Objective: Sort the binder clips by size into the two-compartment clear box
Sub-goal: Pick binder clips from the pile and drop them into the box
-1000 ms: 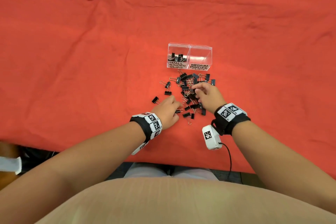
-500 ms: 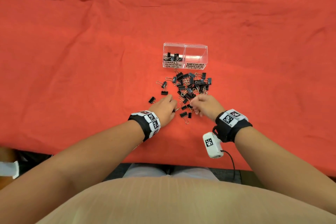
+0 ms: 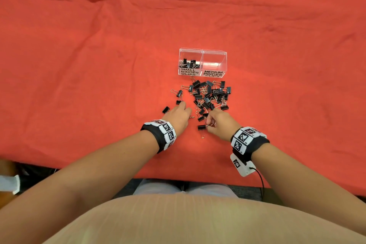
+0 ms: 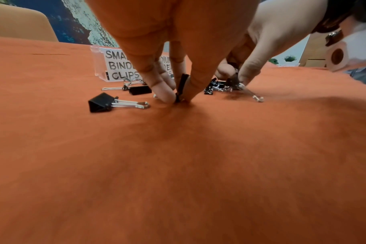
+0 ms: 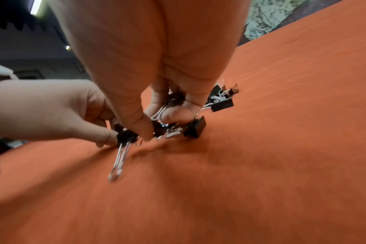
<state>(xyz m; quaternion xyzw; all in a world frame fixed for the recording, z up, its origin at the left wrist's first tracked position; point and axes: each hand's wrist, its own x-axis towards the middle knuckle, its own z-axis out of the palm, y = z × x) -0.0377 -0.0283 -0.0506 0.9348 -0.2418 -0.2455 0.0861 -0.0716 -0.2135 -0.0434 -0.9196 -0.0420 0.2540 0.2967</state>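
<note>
**Both hands picking at the near edge of the clip pile**

Head view: the clear box (image 3: 202, 53) stood on the red cloth (image 3: 79, 65) just beyond the pile of binder clips (image 3: 210, 95). A few clips lay in its compartment labelled SMALL; the one labelled MEDIUM looked bare. The left hand (image 3: 178, 117) and right hand (image 3: 221, 123) worked side by side at the pile's near edge, fingers curled down, though what each held could not be told from here. Sorting looked barely begun.

Left wrist view: this one showed the grasp the head view hid. The left thumb and forefinger pinched a small black clip (image 4: 181, 87) standing on edge against the cloth. A larger loose clip (image 4: 115, 103) lay just beside the fingers, handles folded flat, and the box's SMALL label was readable behind.

Right wrist view: only here was the right hand's load plain. Its fingers were clenched round several clips gathered in the palm (image 5: 169, 102), while the thumb and fingertips closed on another clip (image 5: 126, 136) at the cloth, its wire handles pointing toward the camera. The left hand's fingertips touched that same cluster.

The step in hand seemed to be gathering clips of one size. Next, each handful would need carrying over to the matching compartment, lifted clear of the wire handles tangled in the pile.
</note>
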